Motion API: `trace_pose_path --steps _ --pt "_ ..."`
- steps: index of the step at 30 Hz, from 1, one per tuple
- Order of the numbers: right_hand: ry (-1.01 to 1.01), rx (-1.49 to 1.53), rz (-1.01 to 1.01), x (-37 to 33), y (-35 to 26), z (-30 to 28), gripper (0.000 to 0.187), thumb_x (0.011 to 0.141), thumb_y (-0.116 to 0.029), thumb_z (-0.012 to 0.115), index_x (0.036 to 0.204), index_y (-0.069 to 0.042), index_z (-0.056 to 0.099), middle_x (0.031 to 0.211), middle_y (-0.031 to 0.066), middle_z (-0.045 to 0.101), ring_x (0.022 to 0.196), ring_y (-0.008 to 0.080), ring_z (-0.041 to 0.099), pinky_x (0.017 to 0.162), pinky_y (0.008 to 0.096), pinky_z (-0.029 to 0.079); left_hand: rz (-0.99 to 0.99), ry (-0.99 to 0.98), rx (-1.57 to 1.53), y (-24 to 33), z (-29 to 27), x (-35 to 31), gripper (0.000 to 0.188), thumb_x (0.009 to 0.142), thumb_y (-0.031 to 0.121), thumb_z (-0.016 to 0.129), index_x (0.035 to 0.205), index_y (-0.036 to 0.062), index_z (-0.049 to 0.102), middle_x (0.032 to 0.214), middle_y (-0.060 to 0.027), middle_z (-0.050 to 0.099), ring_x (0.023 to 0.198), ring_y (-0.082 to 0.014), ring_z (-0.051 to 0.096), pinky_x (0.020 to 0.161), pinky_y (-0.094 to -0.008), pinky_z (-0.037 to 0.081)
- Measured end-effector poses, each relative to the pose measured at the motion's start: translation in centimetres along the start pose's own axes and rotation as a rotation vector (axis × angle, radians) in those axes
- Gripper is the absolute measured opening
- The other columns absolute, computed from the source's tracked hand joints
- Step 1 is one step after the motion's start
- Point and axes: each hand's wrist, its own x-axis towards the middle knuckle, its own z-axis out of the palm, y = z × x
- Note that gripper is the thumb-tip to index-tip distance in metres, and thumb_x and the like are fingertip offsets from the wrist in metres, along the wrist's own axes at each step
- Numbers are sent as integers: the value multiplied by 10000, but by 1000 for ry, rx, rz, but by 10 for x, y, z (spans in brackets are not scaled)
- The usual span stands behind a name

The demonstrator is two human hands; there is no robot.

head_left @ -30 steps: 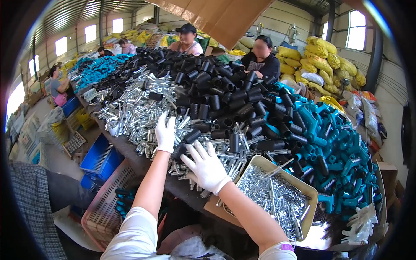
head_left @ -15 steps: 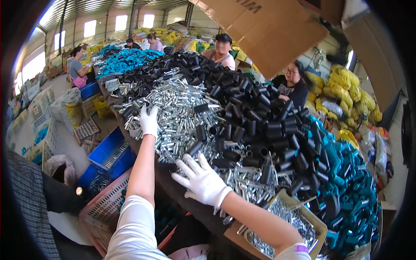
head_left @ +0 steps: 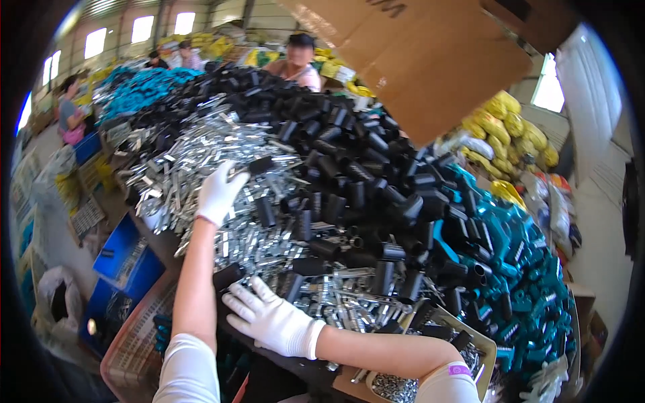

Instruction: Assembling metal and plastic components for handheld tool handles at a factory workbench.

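My left hand point(head_left: 222, 195), in a white glove, reaches over a heap of small silver metal pieces point(head_left: 181, 158). Its thumb and index finger are apart, close to a short black tube point(head_left: 261, 165); I see nothing held, though the other fingers are partly hidden. Lower down, my right hand point(head_left: 272, 321), also white-gloved, is stretched out with spread fingers at the near edge of the heap. Another black tube point(head_left: 228, 275) lies just beyond its fingertips. A large pile of black tubes point(head_left: 336, 168) adjoins the metal pieces.
Teal plastic parts point(head_left: 531, 269) are heaped at the right. A yellowish tray point(head_left: 489, 366) sits under my right forearm. Blue bins point(head_left: 111, 258) and a pink crate point(head_left: 124, 342) stand at left. A cardboard flap point(head_left: 423, 60) hangs overhead. A co-worker point(head_left: 295, 64) is across the pile.
The view has swung, shifting the scene leftward. My right hand has moved left and down toward the heap's near edge. The cardboard flap now covers the place where a second person showed.
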Motion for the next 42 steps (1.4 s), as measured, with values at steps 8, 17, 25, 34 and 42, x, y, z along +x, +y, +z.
trace_pose_path --steps 8,17,25,34,42 --pt "25 24 82 -16 3 -5 697 782 -433 723 1372 -104 554 1516 184 387 1455 373 284 1166 603 221 103 9 52 -9 0 0 589 876 399 689 1290 -10 596 1173 -223 684 1037 -324 683 912 -388 511" --pt "124 66 73 -18 5 -6 756 770 -454 720 1420 -144 488 1508 188 391 1433 383 326 1152 609 240 74 13 128 2 -1 1 623 877 434 696 1321 11 589 1222 -222 666 1081 -342 665 934 -398 505" --pt "80 31 97 -15 5 -3 766 765 -462 724 1429 -163 484 1510 168 397 1432 374 327 1153 601 237 68 55 108 -1 -2 -3 604 872 433 705 1312 31 604 1105 -215 703 961 -316 690 856 -390 521" --pt "103 39 123 -15 4 -4 752 774 -454 720 1424 -157 484 1501 164 407 1427 371 332 1141 600 256 76 97 49 1 -1 -9 560 876 400 709 1298 45 611 1072 -194 711 905 -297 690 832 -383 524" --pt "119 48 149 -15 5 -4 759 770 -437 728 1430 -162 472 1501 173 402 1427 379 327 1125 610 272 124 171 -63 -12 2 -5 528 874 321 731 1288 15 615 1026 -157 723 845 -220 677 795 -334 524"
